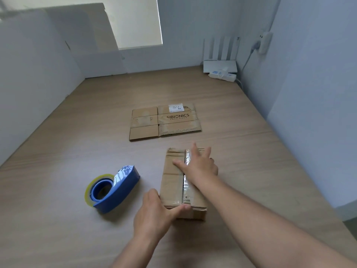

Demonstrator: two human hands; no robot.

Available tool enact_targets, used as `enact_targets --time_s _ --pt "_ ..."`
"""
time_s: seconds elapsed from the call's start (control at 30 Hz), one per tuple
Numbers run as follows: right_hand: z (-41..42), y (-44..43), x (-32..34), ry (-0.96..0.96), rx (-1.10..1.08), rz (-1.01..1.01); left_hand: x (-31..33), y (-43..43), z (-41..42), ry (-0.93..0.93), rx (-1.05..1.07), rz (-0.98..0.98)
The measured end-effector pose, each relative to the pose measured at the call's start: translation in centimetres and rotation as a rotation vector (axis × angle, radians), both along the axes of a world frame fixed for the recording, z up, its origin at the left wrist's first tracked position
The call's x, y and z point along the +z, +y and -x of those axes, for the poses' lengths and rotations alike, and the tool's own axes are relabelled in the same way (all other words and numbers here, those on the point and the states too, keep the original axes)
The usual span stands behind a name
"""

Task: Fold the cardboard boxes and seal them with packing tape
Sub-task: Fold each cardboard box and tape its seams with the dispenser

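Under the right fingers (193, 149): a small cardboard box (172, 182), flaps closed, a shiny strip of tape (185, 182) down the middle seam from the far edge to the near one. Contents hidden, sealed from view.

Right hand (201, 167) flat on the far half of the lid, fingers straight and spread, released rather than grasping, pressing on the tape and the cardboard on either side of it; thumb stretched out leftward across the lid.

Left hand (152, 213) at the near left corner of the same box, grasping it: thumb (179, 208) laid along the near top edge up to the end of the tape, remaining fingers curled against the left wall.

Just left of the left fingers, apart from them, on the wooden table (58, 209): a blue tape dispenser (116, 192) on its side, with a roll of clear tape in it.

Beyond the right fingertips, near but not touching: a flattened box (164, 120), unfolded, printed SIBIONICS, a white label at its far edge.

Far past those fingertips, in the right corner: a white router (220, 64) and a power strip (222, 75).
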State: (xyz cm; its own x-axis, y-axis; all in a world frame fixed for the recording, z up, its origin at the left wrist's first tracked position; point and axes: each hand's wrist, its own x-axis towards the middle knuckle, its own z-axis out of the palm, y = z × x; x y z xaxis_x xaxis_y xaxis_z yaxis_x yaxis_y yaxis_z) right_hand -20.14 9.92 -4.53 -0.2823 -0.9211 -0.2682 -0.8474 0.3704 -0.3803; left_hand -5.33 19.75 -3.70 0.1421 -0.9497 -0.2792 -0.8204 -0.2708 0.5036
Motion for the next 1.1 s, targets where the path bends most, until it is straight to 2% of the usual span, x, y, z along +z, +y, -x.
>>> enact_targets --time_s 0.1,0.23,0.3,0.37,0.4,0.47,0.6,0.73,0.87,0.93,1.0,1.03,1.1 --pt "-0.7 3.4 -0.6 0.023 0.141 0.028 -0.7 -0.1 0.4 0.004 0.057 0.016" --pt "0.6 7.3 -1.5 -0.119 0.232 0.028 -1.5 -0.3 0.5 -0.022 0.039 0.055" --pt "1.7 8.3 -1.5 -0.215 0.265 0.027 -1.8 -0.8 -0.1 0.098 -0.06 0.054" --pt "2.6 8.4 -1.0 -0.285 0.28 0.011 -1.7 -1.6 -1.0 0.299 -0.218 -0.01" --pt "2.9 8.4 -0.7 -0.306 0.285 -0.001 -1.3 -1.9 -1.4 0.342 -0.296 -0.047" --pt "3.1 8.0 -0.2 -0.338 0.309 -0.026 -1.1 -2.1 -2.0 0.325 -0.375 -0.091" --pt "3.7 8.3 0.2 -0.422 0.37 -0.069 -1.2 -1.6 -2.4 0.262 -0.38 -0.075" --pt "4.1 8.3 0.1 -0.395 0.43 -0.081 -1.1 -1.5 -2.7 0.19 -0.415 -0.078" --pt "4.2 7.6 0.1 -0.374 0.459 -0.091 -0.8 -1.8 -5.4 0.29 -0.536 -0.181" --pt "4.3 6.9 0.4 -0.359 0.473 -0.096 -0.6 -2.1 -7.0 0.276 -0.436 -0.038" --pt "4.3 6.4 0.6 -0.335 0.477 -0.096 -0.8 -2.9 -8.4 0.096 -0.229 0.152" --pt "4.2 6.2 0.6 -0.332 0.474 -0.097 -0.9 -3.3 -9.0 -0.02 -0.115 0.192" --pt "4.1 6.1 0.5 -0.335 0.466 -0.097 -1.4 -4.0 -10.0 -0.188 0.026 0.135"
